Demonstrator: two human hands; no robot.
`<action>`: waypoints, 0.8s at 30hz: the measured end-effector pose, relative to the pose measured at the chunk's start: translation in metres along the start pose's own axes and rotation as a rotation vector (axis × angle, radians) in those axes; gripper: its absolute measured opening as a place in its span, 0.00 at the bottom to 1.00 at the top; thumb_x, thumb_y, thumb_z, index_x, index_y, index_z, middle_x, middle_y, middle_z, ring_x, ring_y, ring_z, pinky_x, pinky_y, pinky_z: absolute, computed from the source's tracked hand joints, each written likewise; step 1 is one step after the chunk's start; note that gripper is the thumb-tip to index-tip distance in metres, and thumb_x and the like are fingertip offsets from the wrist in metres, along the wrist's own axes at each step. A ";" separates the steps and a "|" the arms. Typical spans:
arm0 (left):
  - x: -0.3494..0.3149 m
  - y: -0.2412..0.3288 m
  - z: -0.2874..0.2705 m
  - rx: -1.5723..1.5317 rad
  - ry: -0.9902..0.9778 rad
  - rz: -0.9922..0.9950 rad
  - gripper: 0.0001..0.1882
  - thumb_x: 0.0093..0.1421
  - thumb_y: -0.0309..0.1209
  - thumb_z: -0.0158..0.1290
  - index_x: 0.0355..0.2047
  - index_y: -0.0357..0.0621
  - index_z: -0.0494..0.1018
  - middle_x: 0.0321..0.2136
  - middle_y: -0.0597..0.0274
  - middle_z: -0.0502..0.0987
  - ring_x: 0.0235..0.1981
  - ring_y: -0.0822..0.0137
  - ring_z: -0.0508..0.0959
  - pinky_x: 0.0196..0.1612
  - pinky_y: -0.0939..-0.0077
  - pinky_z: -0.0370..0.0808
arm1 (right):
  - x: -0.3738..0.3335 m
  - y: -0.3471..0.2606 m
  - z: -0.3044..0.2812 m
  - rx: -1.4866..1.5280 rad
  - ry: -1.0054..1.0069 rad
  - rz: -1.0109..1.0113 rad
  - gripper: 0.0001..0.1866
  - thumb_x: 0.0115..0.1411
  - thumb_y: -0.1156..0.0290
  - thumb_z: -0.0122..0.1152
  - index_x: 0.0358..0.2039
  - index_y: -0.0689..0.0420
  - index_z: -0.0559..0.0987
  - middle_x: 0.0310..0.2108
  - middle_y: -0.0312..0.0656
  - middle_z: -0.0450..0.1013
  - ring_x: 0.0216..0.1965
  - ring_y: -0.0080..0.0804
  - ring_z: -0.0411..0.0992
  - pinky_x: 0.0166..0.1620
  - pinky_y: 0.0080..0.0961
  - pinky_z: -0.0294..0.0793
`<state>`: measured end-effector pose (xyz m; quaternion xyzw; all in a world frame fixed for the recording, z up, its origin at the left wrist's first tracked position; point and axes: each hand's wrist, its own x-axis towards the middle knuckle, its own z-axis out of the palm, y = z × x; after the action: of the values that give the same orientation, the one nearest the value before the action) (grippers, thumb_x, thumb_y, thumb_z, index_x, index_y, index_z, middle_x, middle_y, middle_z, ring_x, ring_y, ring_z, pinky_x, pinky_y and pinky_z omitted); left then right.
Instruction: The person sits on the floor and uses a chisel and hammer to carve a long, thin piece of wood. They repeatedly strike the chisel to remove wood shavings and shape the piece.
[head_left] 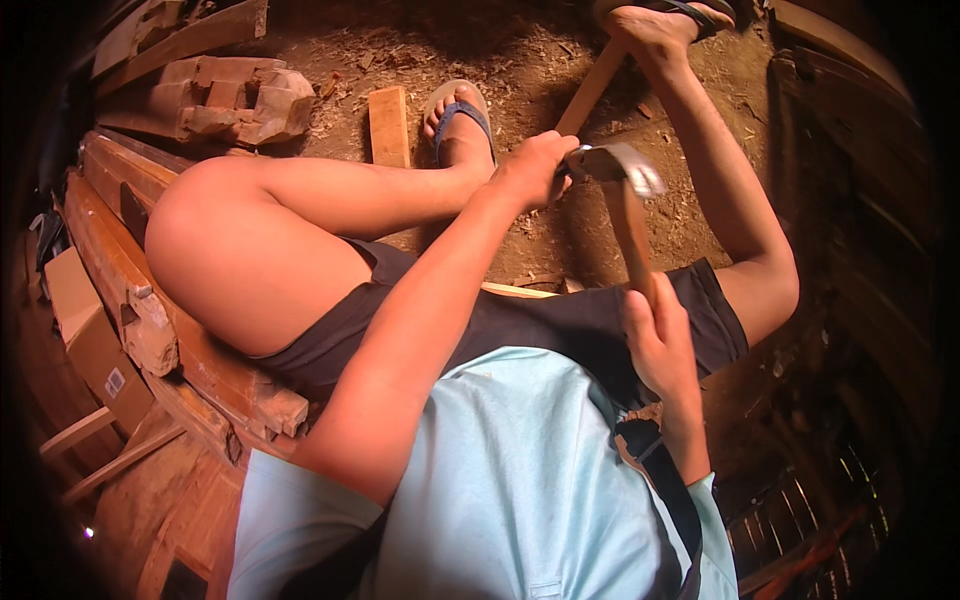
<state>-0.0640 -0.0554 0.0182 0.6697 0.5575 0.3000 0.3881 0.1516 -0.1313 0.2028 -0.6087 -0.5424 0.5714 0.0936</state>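
My right hand [660, 335] is wrapped round the wooden handle of a claw hammer [628, 225]. The hammer's metal head, slightly blurred, is right beside my left hand [535, 170]. That left hand is closed; a dark end pokes out near its thumb, but the hammer head covers much of it, so I cannot make out what it grips. Just beyond the left hand, a narrow wooden strip [592, 88] runs away at a slant to my right foot [655, 30]. How the strip's near end sits under the hand is hidden.
A short wooden block [389, 125] lies beside my left sandal [470, 120]. Wood shavings cover the dirt floor [520, 60]. Carved timbers [215, 100] and long beams [130, 270] are stacked at left, near a cardboard box [105, 350]. Dark boards [850, 130] line the right.
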 end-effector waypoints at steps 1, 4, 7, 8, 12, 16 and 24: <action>-0.003 0.005 -0.001 0.058 -0.052 -0.045 0.15 0.48 0.25 0.60 0.35 0.46 0.68 0.32 0.52 0.72 0.37 0.48 0.75 0.39 0.60 0.72 | -0.007 -0.006 -0.006 0.097 -0.019 0.016 0.12 0.66 0.67 0.50 0.42 0.63 0.70 0.22 0.31 0.66 0.22 0.15 0.61 0.26 0.15 0.59; 0.003 -0.001 -0.006 0.086 -0.050 0.001 0.17 0.48 0.26 0.61 0.37 0.46 0.69 0.32 0.52 0.72 0.37 0.47 0.75 0.39 0.60 0.72 | -0.026 -0.038 -0.021 0.314 0.064 -0.154 0.18 0.66 0.60 0.52 0.44 0.64 0.70 0.21 0.28 0.62 0.20 0.11 0.55 0.22 0.11 0.53; 0.000 -0.002 -0.006 0.075 -0.054 -0.032 0.19 0.47 0.25 0.62 0.39 0.47 0.69 0.31 0.52 0.72 0.37 0.47 0.75 0.39 0.60 0.72 | -0.032 -0.049 -0.021 0.561 0.090 -0.418 0.21 0.65 0.58 0.52 0.45 0.64 0.67 0.20 0.31 0.63 0.17 0.12 0.55 0.20 0.10 0.51; 0.002 -0.002 -0.005 0.067 -0.055 -0.043 0.19 0.47 0.25 0.62 0.39 0.47 0.69 0.31 0.52 0.72 0.37 0.47 0.75 0.39 0.60 0.72 | -0.026 -0.035 -0.016 0.517 0.153 -0.424 0.19 0.66 0.58 0.50 0.45 0.64 0.67 0.20 0.31 0.62 0.17 0.12 0.55 0.20 0.10 0.52; 0.002 0.002 -0.005 0.054 -0.048 -0.039 0.19 0.46 0.25 0.62 0.39 0.46 0.69 0.32 0.53 0.73 0.37 0.48 0.75 0.39 0.60 0.72 | 0.012 0.020 0.006 0.031 0.143 -0.201 0.13 0.68 0.63 0.46 0.42 0.61 0.69 0.20 0.28 0.61 0.16 0.13 0.55 0.20 0.12 0.53; -0.001 -0.001 -0.006 0.022 -0.030 0.022 0.18 0.48 0.24 0.60 0.39 0.46 0.68 0.31 0.51 0.72 0.37 0.47 0.75 0.39 0.59 0.72 | -0.003 -0.003 -0.007 0.334 0.153 -0.041 0.14 0.69 0.60 0.47 0.42 0.59 0.70 0.19 0.27 0.60 0.17 0.10 0.55 0.19 0.10 0.54; 0.003 0.009 -0.006 0.086 -0.114 -0.064 0.17 0.48 0.25 0.61 0.37 0.45 0.67 0.32 0.52 0.73 0.38 0.46 0.75 0.38 0.58 0.72 | 0.001 0.015 0.009 0.438 0.332 -0.507 0.17 0.69 0.58 0.46 0.46 0.60 0.67 0.20 0.32 0.62 0.18 0.14 0.59 0.18 0.14 0.57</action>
<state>-0.0635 -0.0525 0.0289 0.6836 0.5679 0.2246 0.3997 0.1520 -0.1412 0.1882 -0.5049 -0.5184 0.5261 0.4467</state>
